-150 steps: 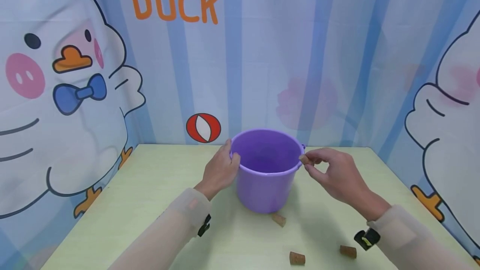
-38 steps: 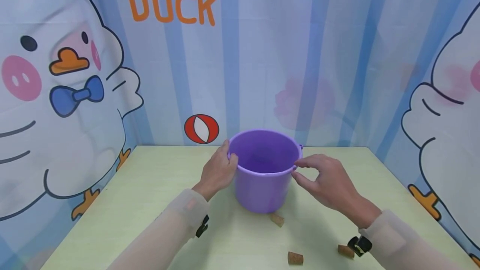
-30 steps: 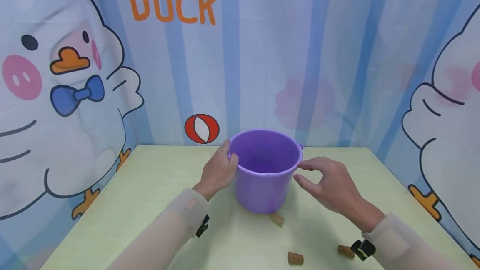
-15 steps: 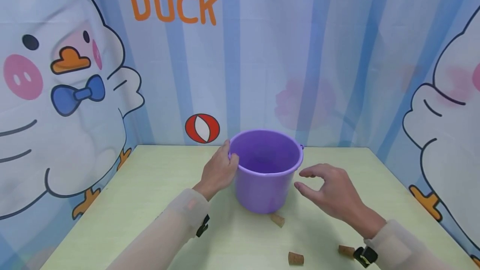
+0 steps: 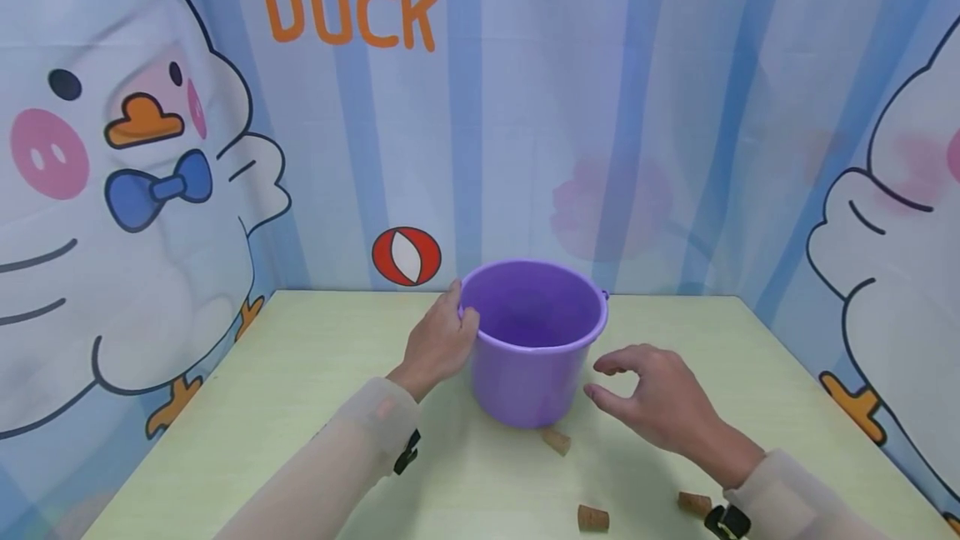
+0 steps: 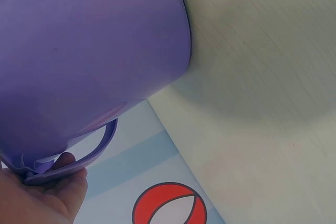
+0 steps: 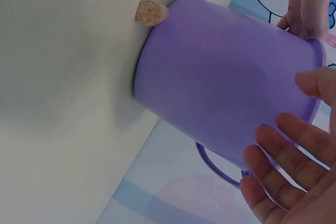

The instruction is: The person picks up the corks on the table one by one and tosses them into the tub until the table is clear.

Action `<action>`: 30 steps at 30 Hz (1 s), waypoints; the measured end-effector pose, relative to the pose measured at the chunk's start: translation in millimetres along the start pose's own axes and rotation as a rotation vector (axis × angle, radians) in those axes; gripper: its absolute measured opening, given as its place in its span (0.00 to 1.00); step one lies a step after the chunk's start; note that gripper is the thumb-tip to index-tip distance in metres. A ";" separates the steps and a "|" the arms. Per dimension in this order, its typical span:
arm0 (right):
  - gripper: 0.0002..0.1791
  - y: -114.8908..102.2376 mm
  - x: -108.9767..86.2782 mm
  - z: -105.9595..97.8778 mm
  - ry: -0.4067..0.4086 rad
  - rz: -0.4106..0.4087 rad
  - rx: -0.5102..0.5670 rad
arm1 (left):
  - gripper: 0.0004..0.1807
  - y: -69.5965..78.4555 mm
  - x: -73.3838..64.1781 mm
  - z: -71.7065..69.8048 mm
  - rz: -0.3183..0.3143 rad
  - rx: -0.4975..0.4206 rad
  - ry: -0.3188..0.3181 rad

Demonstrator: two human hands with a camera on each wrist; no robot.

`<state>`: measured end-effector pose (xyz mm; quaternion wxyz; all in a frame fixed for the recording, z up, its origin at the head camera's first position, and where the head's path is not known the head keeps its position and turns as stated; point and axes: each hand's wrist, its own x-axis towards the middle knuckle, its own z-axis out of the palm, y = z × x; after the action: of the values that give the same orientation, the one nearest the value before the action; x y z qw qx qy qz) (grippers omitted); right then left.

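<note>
A purple bucket (image 5: 527, 382) stands upright on the pale table, its inside bottom hidden from the head view. My left hand (image 5: 438, 344) grips its rim on the left side; in the left wrist view its fingers lie around the bucket's handle (image 6: 100, 153). Low to the right of the bucket, my right hand (image 5: 660, 398) has thumb and fingers spread apart with nothing between them. One cork (image 5: 556, 441) lies right at the bucket's base, also seen as an end-on cork (image 7: 151, 13) in the right wrist view. Two more, a front cork (image 5: 593, 518) and a right cork (image 5: 694, 504), lie nearer me.
The pale green table (image 5: 300, 407) runs back to a blue striped curtain (image 5: 510, 107) printed with ducks and a red and white ball. A dark strap (image 5: 727, 521) sits on my right wrist, close beside the right cork in the head view.
Five seconds ago my right hand pinched a cork at the bucket's right rim. The cork has left those fingers, which are parted and lower. My left hand keeps its grip.
</note>
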<state>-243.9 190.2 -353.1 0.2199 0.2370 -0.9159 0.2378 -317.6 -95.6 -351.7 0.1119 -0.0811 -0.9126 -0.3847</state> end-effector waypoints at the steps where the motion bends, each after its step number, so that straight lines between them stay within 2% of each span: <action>1: 0.09 0.4 -0.6 1.1 -0.005 0.003 -0.003 | 0.36 -0.2 0.3 0.1 0.004 0.001 0.001; 20: 0.08 -1.6 -6.9 21.7 -0.156 0.089 -0.043 | 0.37 1.9 -0.8 -0.7 0.003 0.038 -0.009; 30: 0.09 -8.0 -6.3 34.2 -0.191 0.121 -0.077 | 0.37 0.7 -1.1 -0.6 0.007 0.029 -0.007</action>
<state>-244.5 167.7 -380.7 0.1260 0.1941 -0.9538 0.1918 -316.3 -95.6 -351.1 0.1111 -0.0840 -0.9182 -0.3709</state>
